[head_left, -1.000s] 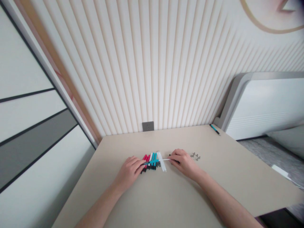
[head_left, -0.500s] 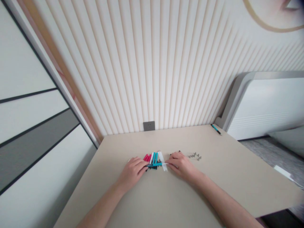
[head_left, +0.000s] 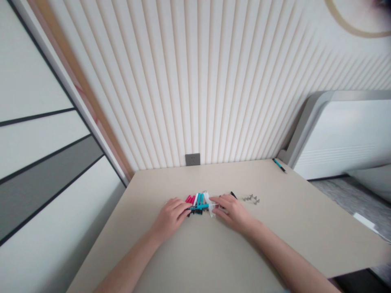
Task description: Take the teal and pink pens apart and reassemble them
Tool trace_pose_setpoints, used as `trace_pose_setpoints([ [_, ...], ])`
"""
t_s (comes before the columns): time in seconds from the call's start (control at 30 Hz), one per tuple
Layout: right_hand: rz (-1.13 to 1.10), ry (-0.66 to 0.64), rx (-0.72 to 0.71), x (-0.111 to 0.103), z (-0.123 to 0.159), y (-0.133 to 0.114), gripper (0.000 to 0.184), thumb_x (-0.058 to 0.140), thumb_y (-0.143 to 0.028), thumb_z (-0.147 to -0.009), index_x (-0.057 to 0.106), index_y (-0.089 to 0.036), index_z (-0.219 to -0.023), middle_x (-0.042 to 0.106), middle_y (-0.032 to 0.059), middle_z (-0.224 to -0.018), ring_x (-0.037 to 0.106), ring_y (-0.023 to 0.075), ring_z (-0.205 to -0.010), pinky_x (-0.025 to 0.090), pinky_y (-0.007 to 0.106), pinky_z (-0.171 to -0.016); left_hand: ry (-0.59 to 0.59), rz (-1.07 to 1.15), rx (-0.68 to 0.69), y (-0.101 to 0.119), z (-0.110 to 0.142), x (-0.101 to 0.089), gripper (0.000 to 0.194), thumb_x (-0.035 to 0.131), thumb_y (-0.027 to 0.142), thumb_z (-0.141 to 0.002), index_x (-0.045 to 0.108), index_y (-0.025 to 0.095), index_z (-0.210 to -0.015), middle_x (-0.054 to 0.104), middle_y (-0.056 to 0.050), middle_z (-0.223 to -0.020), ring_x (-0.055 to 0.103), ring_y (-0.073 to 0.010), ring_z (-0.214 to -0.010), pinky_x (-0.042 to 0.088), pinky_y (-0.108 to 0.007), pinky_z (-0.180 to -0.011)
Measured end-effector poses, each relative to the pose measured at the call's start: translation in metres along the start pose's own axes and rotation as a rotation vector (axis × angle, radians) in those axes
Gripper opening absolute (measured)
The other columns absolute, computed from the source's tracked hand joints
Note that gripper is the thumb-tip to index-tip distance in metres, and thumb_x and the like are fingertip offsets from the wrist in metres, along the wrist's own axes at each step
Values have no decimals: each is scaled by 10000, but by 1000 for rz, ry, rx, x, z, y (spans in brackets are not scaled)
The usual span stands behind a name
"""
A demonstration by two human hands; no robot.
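Note:
My left hand (head_left: 171, 215) is closed around the black end of a teal pen barrel (head_left: 203, 206), which it holds roughly level above the desk. A thin white refill (head_left: 214, 204) sticks out of the barrel's right end. My right hand (head_left: 234, 212) is beside that refill with thumb and index finger apart, one above and one below it. Pink pen barrels (head_left: 190, 199), a white barrel (head_left: 196, 198) and teal barrels (head_left: 200, 197) lie behind the held pen, with small black parts (head_left: 199, 212) under it. White refills (head_left: 207, 197) lie in a bunch near my right fingertips.
Several small grey parts (head_left: 253, 198) are scattered right of my right hand, and a black piece (head_left: 233, 194) lies just behind it. A teal and black pen (head_left: 279, 165) rests at the desk's (head_left: 195, 256) far right corner. A ribbed wall with a socket (head_left: 192, 159) bounds the back.
The fingers of my right hand have spread apart from their pinch at the refill. The left hand still holds the barrel in nearly the same place. The view has shifted slightly.

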State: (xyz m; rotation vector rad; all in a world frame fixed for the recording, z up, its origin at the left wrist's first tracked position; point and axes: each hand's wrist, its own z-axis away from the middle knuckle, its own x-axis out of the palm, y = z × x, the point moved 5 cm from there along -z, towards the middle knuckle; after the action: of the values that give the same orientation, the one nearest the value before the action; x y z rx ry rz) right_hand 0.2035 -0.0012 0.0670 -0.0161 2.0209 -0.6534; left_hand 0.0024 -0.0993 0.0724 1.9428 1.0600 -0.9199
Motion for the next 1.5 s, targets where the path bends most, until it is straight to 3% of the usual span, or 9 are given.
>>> trace_pose_setpoints([
  [0.2,17,50,48,-14,1,10,285,470,-306,-971,597,-221,-1212,672,68,-909,592,191,-868,441,322,-812,45,-49,-19,-2,1,-5,202,484,265,-965,654,198,-1050,676,-53,-887,593,-179,-823,473,-333,-799],
  [0.37,30,71,-10,-10,1,11,248,438,-268,-982,670,-210,-1048,673,65,-854,592,177,-809,438,309,-768,29,-38,9,-4,2,-2,188,500,259,-961,643,196,-1065,674,-49,-880,590,-177,-823,466,-337,-812],
  [0.53,-10,82,-26,-7,1,8,231,456,-261,-975,678,-209,-1010,668,63,-830,581,177,-797,435,303,-749,50,2,22,-3,2,-5,194,503,261,-958,647,201,-1073,683,-49,-896,598,-173,-830,472,-332,-812],
  [0.93,-106,210,-47,-7,2,3,267,444,-323,-980,666,-201,-896,642,64,-765,545,189,-775,457,337,-741,63,357,-36,-7,2,-9,182,562,278,-924,690,194,-1023,690,-48,-773,602,-168,-755,489,-295,-723],
  [1.27,-50,230,-1,0,3,2,218,520,-308,-952,637,-200,-804,606,36,-703,537,170,-734,439,289,-699,97,325,-43,-6,3,-10,180,533,277,-940,672,189,-1014,681,-49,-803,605,-164,-767,488,-289,-725],
  [1.5,-70,213,31,5,0,-3,286,499,-333,-959,623,-198,-739,573,28,-657,504,170,-703,411,285,-668,42,212,-11,-1,1,-11,173,529,264,-944,669,196,-1021,676,-48,-822,581,-172,-795,481,-294,-747],
])
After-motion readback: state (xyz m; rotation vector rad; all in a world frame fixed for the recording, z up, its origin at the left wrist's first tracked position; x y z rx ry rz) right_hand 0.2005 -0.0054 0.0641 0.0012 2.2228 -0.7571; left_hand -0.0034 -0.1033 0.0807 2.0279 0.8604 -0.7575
